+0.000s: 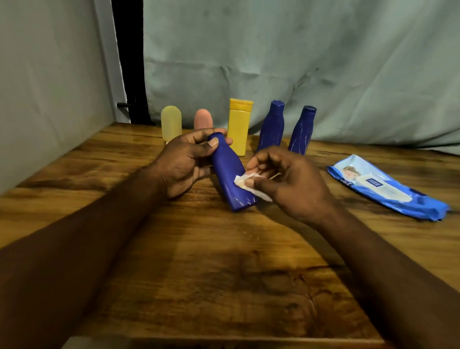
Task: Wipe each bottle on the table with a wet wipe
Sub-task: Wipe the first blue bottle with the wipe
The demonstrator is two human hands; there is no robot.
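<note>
Gripping the tilted blue bottle by its neck above the counter, my left hand steadies it while my right hand fingers pinch a wet wipe against its side.

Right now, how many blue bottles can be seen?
3. One blue bottle is held in the left hand, tilted, while the right hand presses a wet wipe on it. Two more stand at the back, right of the yellow bottle. None seems hidden.
</note>
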